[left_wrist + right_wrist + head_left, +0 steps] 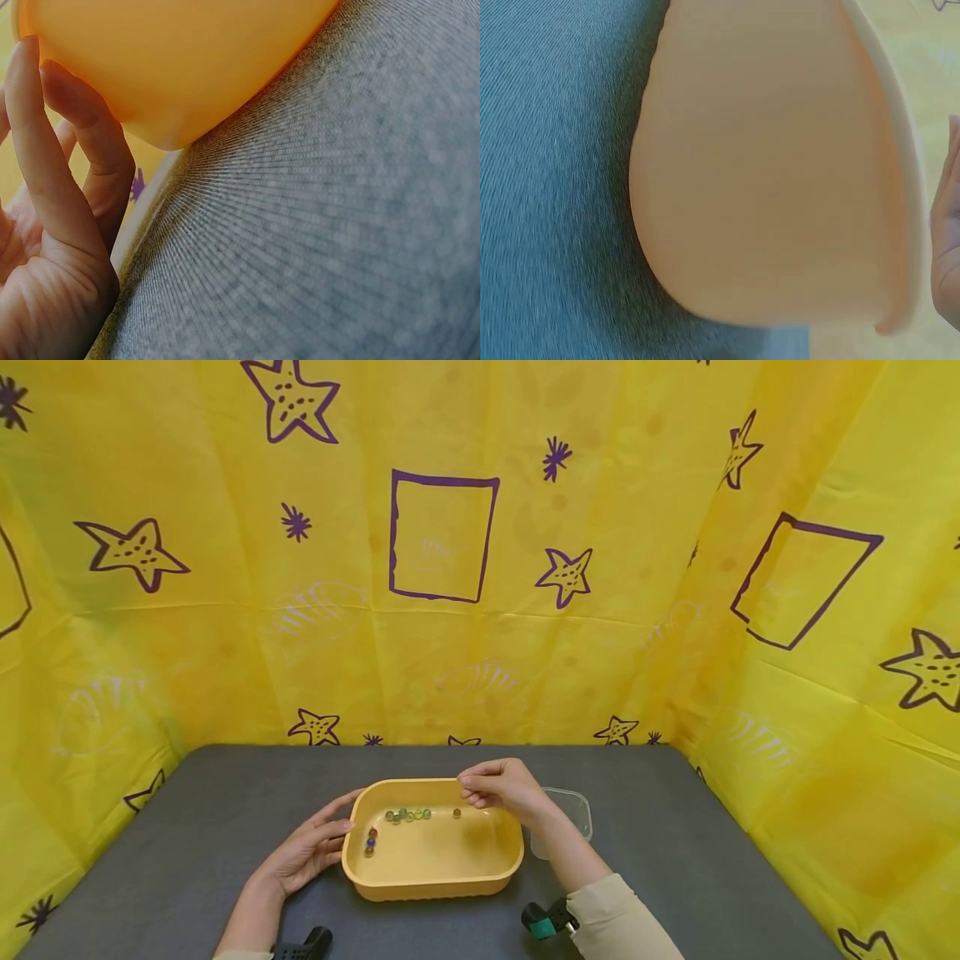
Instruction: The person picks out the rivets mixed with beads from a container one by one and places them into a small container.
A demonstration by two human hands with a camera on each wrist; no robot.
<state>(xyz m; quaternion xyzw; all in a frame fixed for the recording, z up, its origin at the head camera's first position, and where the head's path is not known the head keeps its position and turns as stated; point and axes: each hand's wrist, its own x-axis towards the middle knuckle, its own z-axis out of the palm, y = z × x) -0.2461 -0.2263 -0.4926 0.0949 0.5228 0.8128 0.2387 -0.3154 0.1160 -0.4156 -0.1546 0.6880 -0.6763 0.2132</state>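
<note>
A yellow plastic basin [431, 889] stands on the grey table. My left hand [303, 852] rests against its left end, its fingers fairly straight along the outer wall and the thumb at the rim. In the left wrist view, fingertips touch the basin wall [180, 67]. Over the back right of the basin is my right hand [504, 789], fingers bent and thumb close to the index tip; I cannot tell whether something small is between them. Below them lies a brown marble [457, 813]. Several greenish glass marbles [410, 817] sit along the back, and a blue marble [371, 842] lies between two brownish ones at left.
A clear plastic container [573, 818] stands right of the basin, partly hidden by the right forearm. Yellow cloth [442, 677] with purple drawings hangs behind the table [187, 860] and at both sides. Black wrist mounts [551, 918] sit at the cuffs.
</note>
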